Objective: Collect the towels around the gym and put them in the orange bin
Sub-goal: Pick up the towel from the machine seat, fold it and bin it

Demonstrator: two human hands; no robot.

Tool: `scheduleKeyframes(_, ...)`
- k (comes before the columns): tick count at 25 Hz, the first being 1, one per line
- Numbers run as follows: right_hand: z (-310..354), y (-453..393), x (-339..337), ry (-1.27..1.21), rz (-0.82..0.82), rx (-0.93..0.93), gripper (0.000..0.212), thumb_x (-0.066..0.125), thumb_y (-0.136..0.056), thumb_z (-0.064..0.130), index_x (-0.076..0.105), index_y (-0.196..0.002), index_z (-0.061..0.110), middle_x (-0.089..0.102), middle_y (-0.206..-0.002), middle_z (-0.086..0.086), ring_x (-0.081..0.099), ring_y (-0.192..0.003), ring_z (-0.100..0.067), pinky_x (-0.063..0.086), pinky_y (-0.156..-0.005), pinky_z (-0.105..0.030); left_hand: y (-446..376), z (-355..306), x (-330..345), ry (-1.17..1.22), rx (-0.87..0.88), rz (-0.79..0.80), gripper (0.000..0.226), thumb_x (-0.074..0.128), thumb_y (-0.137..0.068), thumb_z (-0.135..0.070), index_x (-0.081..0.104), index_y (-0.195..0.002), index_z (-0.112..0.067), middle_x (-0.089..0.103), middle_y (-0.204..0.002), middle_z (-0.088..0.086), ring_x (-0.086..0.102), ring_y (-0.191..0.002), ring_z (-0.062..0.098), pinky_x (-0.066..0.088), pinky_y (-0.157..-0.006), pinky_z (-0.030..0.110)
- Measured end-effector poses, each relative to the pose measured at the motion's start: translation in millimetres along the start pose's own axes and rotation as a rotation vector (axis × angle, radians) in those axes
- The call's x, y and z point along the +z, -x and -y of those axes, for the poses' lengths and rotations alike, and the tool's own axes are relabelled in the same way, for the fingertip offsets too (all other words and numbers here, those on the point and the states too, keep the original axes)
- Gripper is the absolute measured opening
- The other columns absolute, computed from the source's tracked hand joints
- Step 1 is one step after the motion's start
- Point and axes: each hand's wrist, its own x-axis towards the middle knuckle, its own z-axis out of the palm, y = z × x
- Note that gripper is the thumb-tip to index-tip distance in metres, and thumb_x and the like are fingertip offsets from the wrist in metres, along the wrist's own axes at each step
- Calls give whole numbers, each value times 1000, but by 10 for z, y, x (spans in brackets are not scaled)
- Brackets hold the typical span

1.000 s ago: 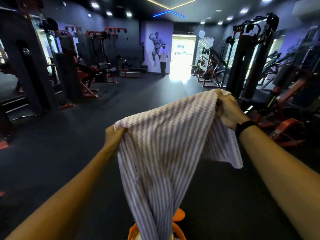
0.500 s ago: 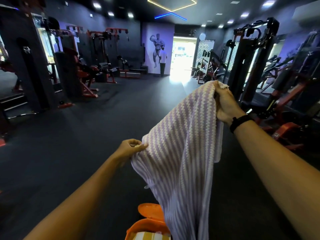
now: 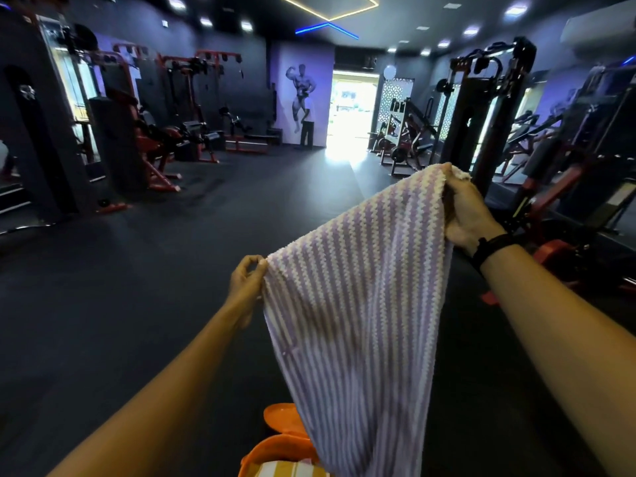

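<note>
Both hands, left hand (image 3: 248, 282) and right hand (image 3: 468, 215), pinch the towel (image 3: 358, 304) above the bin (image 3: 275, 452) at bottom centre, probably next lowering it in.

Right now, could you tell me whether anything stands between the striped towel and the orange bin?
Nothing visible does. The striped towel, held by both hands, hangs just above the orange bin, whose lid is open.
</note>
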Motion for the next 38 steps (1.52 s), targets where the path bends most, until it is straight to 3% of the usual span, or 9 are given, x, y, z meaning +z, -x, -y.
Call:
scheduleKeyframes(4,-11,43,-21,-37,-22,22,32,39,-103,25,47,-72,18,59,-54,8,57,-51,-4,52,-55,-20,67,12,152,-75,-48,98,20,48,-99,-23,53,-80,-20,50,-72,-1,40,-62,13,31,-56,26)
scheduleKeyframes(11,144,30,235,-49,-28,31,36,40,-102,27,57,-72,16,65,-58,4,62,-53,-8,54,-57,-23,318,572,299,-330,13,486,35,82,-70,-13,57,-93,-4,65,-100,10,69,-88,17,58,-80,37)
scheduleKeyframes(14,157,39,265,-85,-1,50,56,40,-102,29,68,-54,18,66,-59,3,64,-54,-10,56,-61,-27,415,656,429,-472,-27,620,23,74,-80,-23,70,-98,-8,70,-98,1,66,-88,2,53,-79,23)
scheduleKeyframes(18,158,57,232,-76,28,54,57,41,-102,25,69,-52,21,67,-62,3,65,-58,-10,56,-65,-28,530,558,659,-216,-82,533,28,70,-85,-15,65,-113,-14,66,-108,5,64,-97,11,54,-74,20)
scheduleKeyframes(24,208,153,160,-38,55,64,32,44,-100,28,62,-74,18,65,-67,1,62,-65,-13,51,-86,-39,384,391,861,-53,-178,117,42,77,-79,-20,58,-115,-10,61,-101,1,59,-93,17,48,-69,25)
scheduleKeyframes(29,334,236,57,-11,36,48,33,40,-102,25,54,-73,19,60,-55,7,59,-52,-6,54,-62,-25,230,192,736,-57,-106,127,10,66,-89,-14,64,-92,-5,61,-81,4,58,-73,16,48,-53,20)
scheduleKeyframes(31,321,210,-150,160,-71,87,28,41,-102,27,52,-77,19,61,-56,8,58,-54,-6,51,-56,-21,91,57,591,-189,-35,116,19,54,-96,-16,57,-78,-11,54,-78,8,51,-73,19,43,-55,26)
scheduleKeyframes(35,193,180,-635,220,-300,207,24,55,-96,27,52,-74,17,63,-54,5,61,-64,-12,53,-50,-23,-110,-300,350,126,-126,145,34,31,-97,-10,64,-98,-17,68,-80,-1,62,-71,12,48,-63,25)
scheduleKeyframes(38,102,257,-697,18,-75,277,30,66,-79,44,55,-88,17,67,-76,1,65,-77,-13,57,-63,-29,-121,-436,408,103,-210,237,35,27,-98,-10,62,-103,-14,61,-57,-4,57,-47,8,46,-48,19)
